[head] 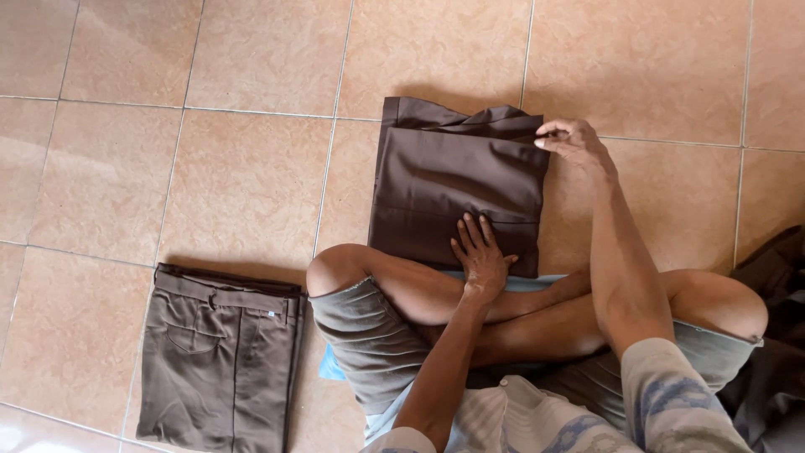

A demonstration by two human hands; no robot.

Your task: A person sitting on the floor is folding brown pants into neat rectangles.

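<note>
The person sits cross-legged on the tiled floor [251, 168], knees spread, grey shorts and a patterned shirt nearest the camera. A bit of light blue cloth [331, 367] peeks out from under the legs.

Just past the shins lies the brown garment [444, 180], already folded into a neat, near-square packet. The left hand [480, 256] rests flat on its near edge, fingers spread open, pressing the cloth down. The right hand [573, 138] reaches further out to the far right corner, fingertips pinching the bunched edge there; that top edge looks rumpled while the rest lies smooth. So, as I judge it, the folding is nearly finished, with only that far edge left to tidy.

Off to the person's left, well apart from both hands, 1 pair of folded trousers [220, 356] in a greyer brown lies flat, waistband and pocket showing; it looks done. On the right, beside the knee, a dark heap of cloth [776, 335] sits at the frame's edge, seemingly unfolded.
</note>
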